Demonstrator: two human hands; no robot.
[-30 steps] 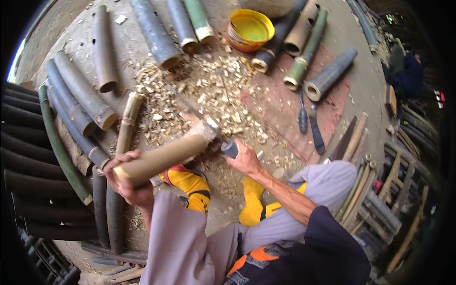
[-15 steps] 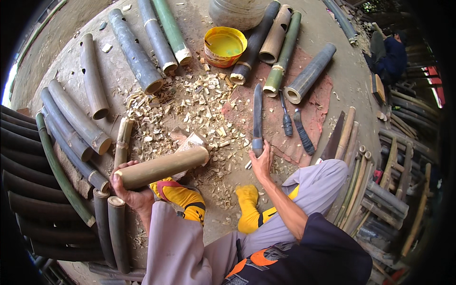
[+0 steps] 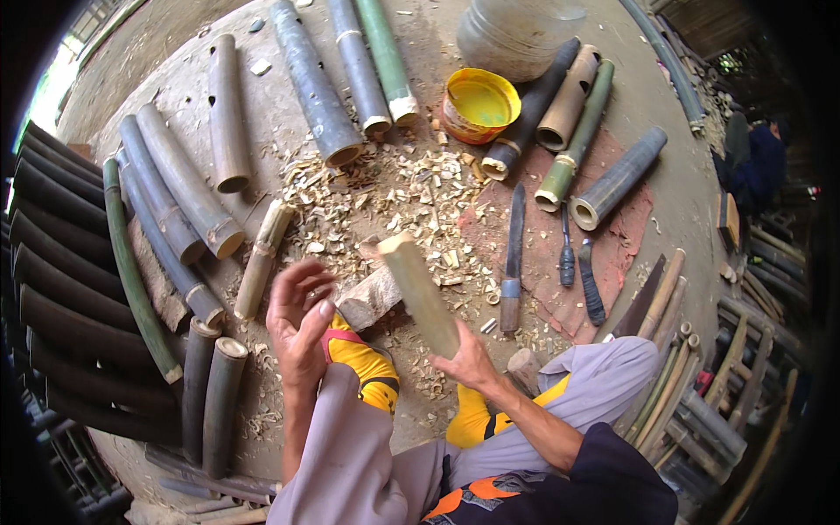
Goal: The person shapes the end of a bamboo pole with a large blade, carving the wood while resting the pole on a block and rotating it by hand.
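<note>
My right hand (image 3: 466,360) grips the lower end of a pale bamboo tube (image 3: 418,293), held tilted with its cut end up and to the left. My left hand (image 3: 299,319), slightly smeared by motion, is raised left of the tube, its fingers apart and holding nothing. Beneath the tube's left side lies a pale wooden block (image 3: 367,300) beside my yellow-socked foot. A long knife (image 3: 513,262) with a wooden handle rests on the ground to the right, apart from both hands. Left of the block lies a short bamboo piece (image 3: 262,260).
Wood chips (image 3: 376,201) cover the ground ahead. A yellow tub (image 3: 481,105) of liquid stands beyond, near several bamboo tubes (image 3: 619,178). Two smaller tools (image 3: 590,284) lie on a reddish mat (image 3: 534,289). Dark bamboo pieces (image 3: 83,346) are stacked at left; another person (image 3: 757,162) is far right.
The knife has left my right hand and now lies on the ground. The bamboo tube has passed from my left hand to my right and been tilted up.
</note>
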